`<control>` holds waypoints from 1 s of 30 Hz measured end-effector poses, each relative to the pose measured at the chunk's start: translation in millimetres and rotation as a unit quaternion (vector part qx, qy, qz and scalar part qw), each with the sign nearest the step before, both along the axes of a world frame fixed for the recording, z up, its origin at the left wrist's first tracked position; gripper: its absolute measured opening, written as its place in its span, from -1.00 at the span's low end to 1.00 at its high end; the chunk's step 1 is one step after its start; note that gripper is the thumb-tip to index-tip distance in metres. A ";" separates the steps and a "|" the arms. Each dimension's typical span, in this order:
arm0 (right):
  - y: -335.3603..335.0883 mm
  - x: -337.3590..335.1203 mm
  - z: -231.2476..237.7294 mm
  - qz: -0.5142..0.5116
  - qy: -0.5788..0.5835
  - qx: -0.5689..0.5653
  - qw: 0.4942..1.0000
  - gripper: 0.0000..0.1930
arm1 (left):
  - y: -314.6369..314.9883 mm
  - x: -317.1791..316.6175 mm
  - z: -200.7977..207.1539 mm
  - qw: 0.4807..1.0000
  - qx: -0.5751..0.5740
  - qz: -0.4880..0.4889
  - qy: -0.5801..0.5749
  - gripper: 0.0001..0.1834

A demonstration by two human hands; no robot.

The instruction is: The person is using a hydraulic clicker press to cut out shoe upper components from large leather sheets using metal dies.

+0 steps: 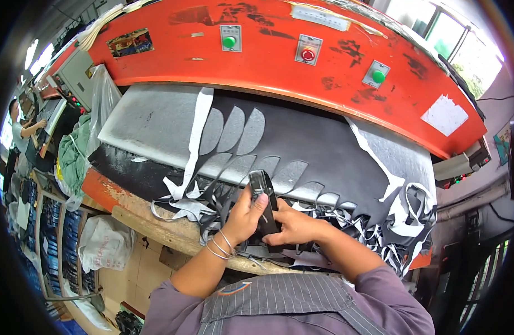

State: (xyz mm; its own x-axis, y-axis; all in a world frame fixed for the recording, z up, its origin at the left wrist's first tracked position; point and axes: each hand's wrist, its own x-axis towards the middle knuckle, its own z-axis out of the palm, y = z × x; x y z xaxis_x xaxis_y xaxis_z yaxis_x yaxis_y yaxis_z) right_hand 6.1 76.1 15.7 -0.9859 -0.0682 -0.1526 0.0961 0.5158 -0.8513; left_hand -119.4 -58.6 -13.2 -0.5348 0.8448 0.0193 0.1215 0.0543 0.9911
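Over the front edge of the press bed, both hands hold a long, dark cutting die point(260, 183) with a shiny far end. My left hand point(242, 216) grips its left side, thumb on top. On the right side, my right hand point(297, 224) pinches the die's dark lower part between thumb and fingers. What lies inside the die is hard to make out. Beyond the hands lies a dark sheet of material point(301, 134) with several half-leaf-shaped holes, through which the grey cutting board point(151, 114) shows.
An orange press beam point(257, 58) with green and red buttons spans the far side. Tangled black and white offcuts point(399, 223) lie at the right and along the front. At left stand a white sack point(107, 243) and racks of dark blue pieces point(71, 240). Another person point(22, 131) works far left.
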 end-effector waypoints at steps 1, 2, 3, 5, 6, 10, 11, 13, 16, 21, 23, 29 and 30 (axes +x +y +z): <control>3.5 2.9 0.8 0.000 -0.026 0.009 1.000 -0.40 | 0.4 -6.0 -0.6 0.998 -0.036 -0.007 0.060 -0.38; 5.9 2.4 3.4 -0.021 -0.051 0.036 0.998 -0.35 | 0.7 -13.1 -0.4 0.990 -0.073 -0.012 0.119 -0.30; 9.4 -2.3 8.0 -0.066 -0.066 0.072 0.993 -0.32 | -0.7 -19.6 0.1 0.982 -0.105 0.039 0.155 -0.20; 22.1 -24.2 6.3 -0.164 -0.055 0.147 0.974 -0.24 | 1.3 -43.6 6.3 0.957 -0.127 0.116 0.235 0.07; 31.8 -38.8 1.8 -0.212 -0.097 0.174 0.957 -0.27 | -0.4 -56.6 1.9 0.950 -0.128 0.122 0.257 0.05; 79.5 -113.5 -0.6 -0.362 -0.189 0.198 0.891 -0.30 | 5.9 -88.6 10.5 0.957 -0.131 0.090 0.242 -0.21; 85.3 -128.1 -0.7 -0.375 -0.189 0.219 0.881 -0.30 | 11.0 -92.5 10.1 0.955 -0.144 0.011 0.257 -0.26; 93.1 -152.8 -10.9 -0.401 -0.177 0.260 0.861 -0.31 | 20.9 -95.0 0.0 0.929 -0.112 -0.107 0.335 -0.38; 90.9 -166.4 -18.2 -0.428 -0.183 0.307 0.830 -0.23 | 29.4 -88.5 -23.9 0.904 -0.055 -0.183 0.382 -0.39; 96.6 -111.0 -48.9 -0.343 -0.049 0.342 0.874 -0.10 | 20.5 -61.4 -64.6 0.895 0.030 -0.261 0.360 -0.49; 102.3 -94.7 -60.0 -0.326 -0.013 0.348 0.879 -0.13 | 19.3 -59.4 -56.3 0.878 0.025 -0.327 0.349 -0.46; 108.8 -86.8 -81.0 -0.338 0.058 0.348 0.873 -0.16 | 27.3 -55.3 -64.7 0.890 0.003 -0.318 0.325 -0.47; 110.3 -86.9 -81.5 -0.334 0.083 0.361 0.867 -0.17 | 27.9 -56.1 -63.4 0.892 0.003 -0.316 0.323 -0.48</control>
